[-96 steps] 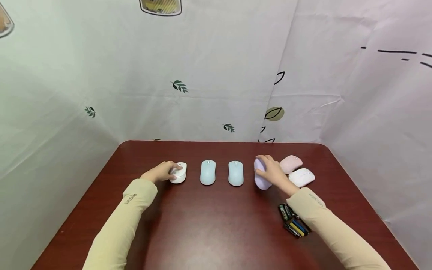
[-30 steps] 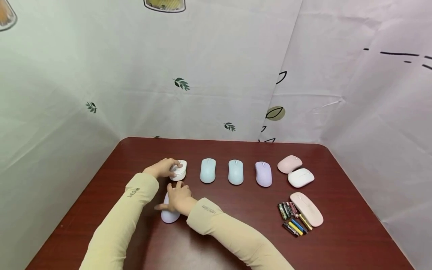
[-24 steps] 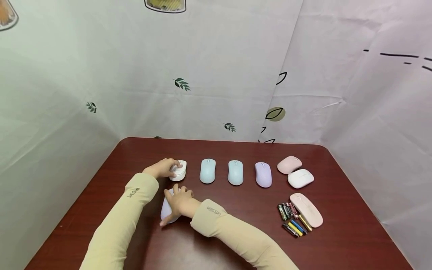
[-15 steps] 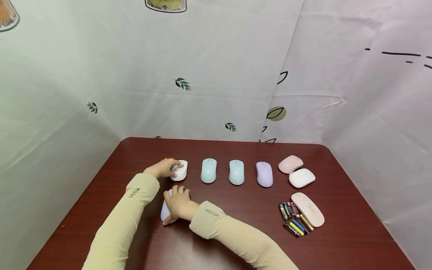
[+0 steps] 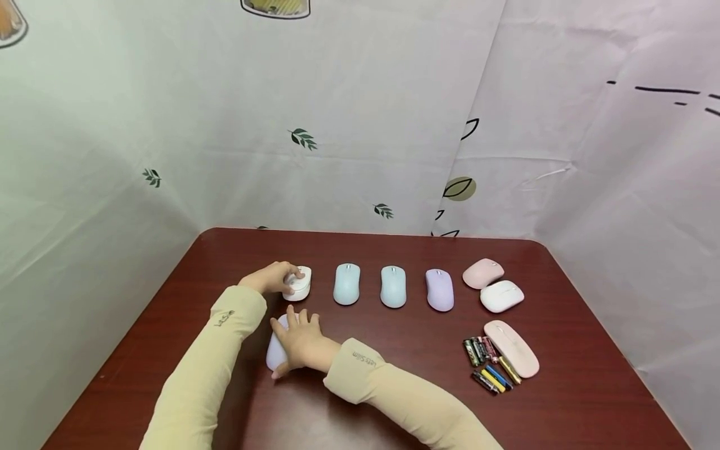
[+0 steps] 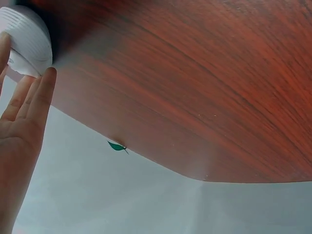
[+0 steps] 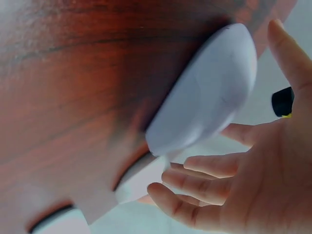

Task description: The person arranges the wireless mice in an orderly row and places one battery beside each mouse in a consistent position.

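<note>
In the head view my left hand (image 5: pixel 272 278) grips a white computer mouse (image 5: pixel 301 289) at the left of a row, thumb on one side and fingers on the other. The left wrist view shows the ridged side of this white mouse (image 6: pixel 30 41) between the fingers. Nearer to me, my right hand (image 5: pixel 306 344) is spread over a purple mouse (image 5: pixel 275 356) lying on the table. From the right wrist, the purple mouse (image 7: pixel 209 87) is seen with the thumb and fingers spread around it, the thumb apart from it.
Two light blue mice (image 5: pixel 346 285) and another purple mouse (image 5: pixel 439 290) continue the row. Further right lie a pink mouse (image 5: pixel 482 274), a white mouse (image 5: pixel 502 296) and a flat pink mouse (image 5: pixel 512 349), beside several batteries (image 5: pixel 489 378). A cloth wall (image 5: pixel 360 125) borders the table.
My right hand has gone from the purple mouse in the row to the left front, where a second purple mouse now lies. Its fingers have spread lately. The left hand still holds the white mouse.
</note>
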`<state>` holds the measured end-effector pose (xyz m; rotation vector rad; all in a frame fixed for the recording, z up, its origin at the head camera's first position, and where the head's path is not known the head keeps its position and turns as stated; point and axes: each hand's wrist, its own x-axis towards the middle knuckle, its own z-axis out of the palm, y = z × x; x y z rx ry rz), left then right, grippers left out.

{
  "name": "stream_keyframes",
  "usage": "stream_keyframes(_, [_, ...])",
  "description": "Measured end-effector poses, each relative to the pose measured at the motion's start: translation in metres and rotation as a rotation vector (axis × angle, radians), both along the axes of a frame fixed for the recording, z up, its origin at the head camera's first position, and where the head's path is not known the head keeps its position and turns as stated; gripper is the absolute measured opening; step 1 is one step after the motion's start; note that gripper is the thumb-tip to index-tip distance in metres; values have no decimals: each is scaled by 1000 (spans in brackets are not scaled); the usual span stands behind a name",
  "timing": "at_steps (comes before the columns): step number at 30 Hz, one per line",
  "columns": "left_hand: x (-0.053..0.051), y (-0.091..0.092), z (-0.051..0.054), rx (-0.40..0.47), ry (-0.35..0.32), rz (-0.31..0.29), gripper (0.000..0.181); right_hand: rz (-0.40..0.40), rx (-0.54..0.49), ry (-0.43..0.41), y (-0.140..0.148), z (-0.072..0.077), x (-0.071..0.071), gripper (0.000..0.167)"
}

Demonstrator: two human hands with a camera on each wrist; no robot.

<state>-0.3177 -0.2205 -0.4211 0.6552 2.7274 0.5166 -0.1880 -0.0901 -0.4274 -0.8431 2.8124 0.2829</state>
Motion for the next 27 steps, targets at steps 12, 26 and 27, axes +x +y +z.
stream_keyframes(12, [-1, 5, 5, -30, -3, -2, 36, 29, -43, 8, 33, 14, 3, 87])
stream_keyframes(26, [-7, 9, 5, -64, -23, 26, 38, 124, -222, 36, 95, 23, -20, 57])
stream_keyframes(27, [-7, 9, 5, -60, -30, 33, 38, 136, -243, 34, 102, 24, -21, 56])
